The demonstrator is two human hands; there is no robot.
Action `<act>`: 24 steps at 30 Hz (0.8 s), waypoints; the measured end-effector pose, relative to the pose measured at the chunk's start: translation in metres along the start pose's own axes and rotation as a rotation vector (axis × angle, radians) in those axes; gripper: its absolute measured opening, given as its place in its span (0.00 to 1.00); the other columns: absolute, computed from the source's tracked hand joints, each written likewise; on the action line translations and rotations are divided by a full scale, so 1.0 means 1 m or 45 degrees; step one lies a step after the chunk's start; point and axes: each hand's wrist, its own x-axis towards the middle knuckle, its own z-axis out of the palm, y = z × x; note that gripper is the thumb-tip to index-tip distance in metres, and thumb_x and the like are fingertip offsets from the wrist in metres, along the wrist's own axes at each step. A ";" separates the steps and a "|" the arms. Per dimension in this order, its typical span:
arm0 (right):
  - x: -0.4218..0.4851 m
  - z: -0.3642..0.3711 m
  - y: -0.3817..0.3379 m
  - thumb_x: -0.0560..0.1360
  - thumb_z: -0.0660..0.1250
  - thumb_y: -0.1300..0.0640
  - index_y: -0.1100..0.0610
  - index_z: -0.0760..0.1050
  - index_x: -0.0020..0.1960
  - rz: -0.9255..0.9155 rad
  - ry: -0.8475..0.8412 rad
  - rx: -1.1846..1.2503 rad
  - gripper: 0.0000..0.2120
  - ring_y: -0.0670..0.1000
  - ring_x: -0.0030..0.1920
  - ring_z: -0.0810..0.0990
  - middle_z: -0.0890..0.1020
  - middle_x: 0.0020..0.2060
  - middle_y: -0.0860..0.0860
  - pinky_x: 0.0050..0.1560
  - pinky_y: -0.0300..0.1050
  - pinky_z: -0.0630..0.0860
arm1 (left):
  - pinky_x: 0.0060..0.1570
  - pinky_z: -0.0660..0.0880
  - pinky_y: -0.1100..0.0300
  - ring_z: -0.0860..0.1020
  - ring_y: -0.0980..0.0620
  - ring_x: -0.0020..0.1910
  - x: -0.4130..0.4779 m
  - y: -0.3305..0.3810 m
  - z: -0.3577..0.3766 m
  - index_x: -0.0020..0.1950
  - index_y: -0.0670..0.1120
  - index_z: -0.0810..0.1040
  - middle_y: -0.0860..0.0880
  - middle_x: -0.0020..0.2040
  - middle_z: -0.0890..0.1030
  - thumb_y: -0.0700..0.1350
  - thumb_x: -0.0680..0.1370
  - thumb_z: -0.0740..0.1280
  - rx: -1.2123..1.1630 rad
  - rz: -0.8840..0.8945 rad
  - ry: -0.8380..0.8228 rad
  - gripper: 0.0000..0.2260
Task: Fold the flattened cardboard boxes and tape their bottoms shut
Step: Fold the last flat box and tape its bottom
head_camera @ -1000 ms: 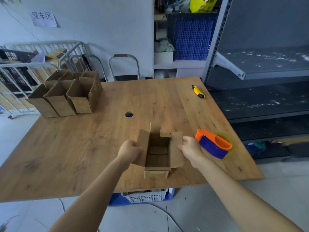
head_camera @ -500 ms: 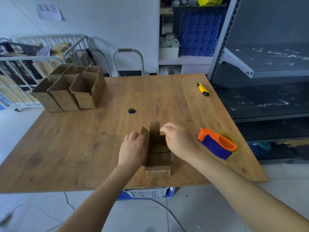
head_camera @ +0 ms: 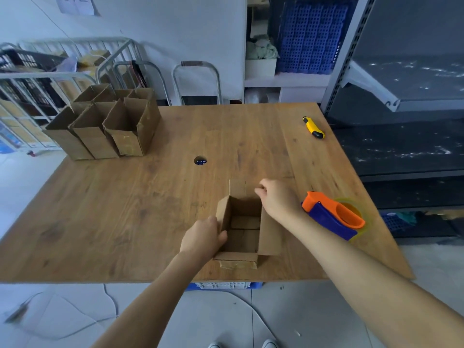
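The box point(head_camera: 244, 228) stands open-topped at the near edge of the worktop point(head_camera: 150, 197), left hand point(head_camera: 204, 236) clasping its left wall, right hand point(head_camera: 277, 197) curled at its far-right corner, while three finished boxes point(head_camera: 105, 124) wait far left.

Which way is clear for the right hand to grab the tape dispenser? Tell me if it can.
Probably yes. The tape dispenser lies just beside the right hand on the table, with nothing between them.
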 end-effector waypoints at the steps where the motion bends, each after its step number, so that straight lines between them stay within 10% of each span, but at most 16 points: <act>1: 0.008 0.000 -0.002 0.80 0.61 0.50 0.58 0.75 0.54 0.082 -0.007 0.045 0.12 0.58 0.46 0.78 0.80 0.46 0.56 0.39 0.47 0.70 | 0.33 0.74 0.66 0.77 0.57 0.35 0.000 -0.001 0.000 0.57 0.46 0.73 0.52 0.40 0.76 0.50 0.80 0.63 -0.004 0.002 -0.012 0.10; 9: 0.018 0.020 0.004 0.79 0.60 0.57 0.54 0.75 0.43 0.112 -0.046 0.140 0.08 0.58 0.44 0.77 0.80 0.43 0.54 0.36 0.44 0.66 | 0.38 0.80 0.58 0.78 0.53 0.37 0.000 0.000 0.008 0.57 0.46 0.72 0.51 0.41 0.78 0.54 0.79 0.62 -0.056 -0.078 0.063 0.13; 14: 0.003 0.010 0.011 0.79 0.63 0.51 0.55 0.76 0.65 0.034 -0.116 0.182 0.17 0.58 0.62 0.75 0.78 0.60 0.57 0.56 0.47 0.71 | 0.41 0.81 0.54 0.79 0.52 0.41 -0.006 0.002 0.010 0.56 0.46 0.69 0.51 0.44 0.78 0.58 0.78 0.63 -0.230 -0.113 0.125 0.17; 19: -0.047 -0.008 0.015 0.78 0.67 0.51 0.58 0.63 0.75 0.204 0.201 0.268 0.29 0.57 0.68 0.69 0.71 0.68 0.57 0.65 0.48 0.69 | 0.41 0.78 0.56 0.79 0.47 0.45 -0.018 0.009 -0.013 0.55 0.42 0.73 0.43 0.48 0.79 0.56 0.80 0.60 -1.052 -0.485 -0.160 0.17; 24: -0.087 -0.006 0.019 0.79 0.64 0.54 0.62 0.77 0.53 0.545 -0.255 0.906 0.12 0.54 0.47 0.79 0.80 0.49 0.60 0.47 0.47 0.78 | 0.37 0.77 0.59 0.80 0.47 0.45 -0.031 0.010 -0.019 0.54 0.42 0.75 0.43 0.48 0.80 0.48 0.81 0.62 -1.217 -0.468 -0.148 0.10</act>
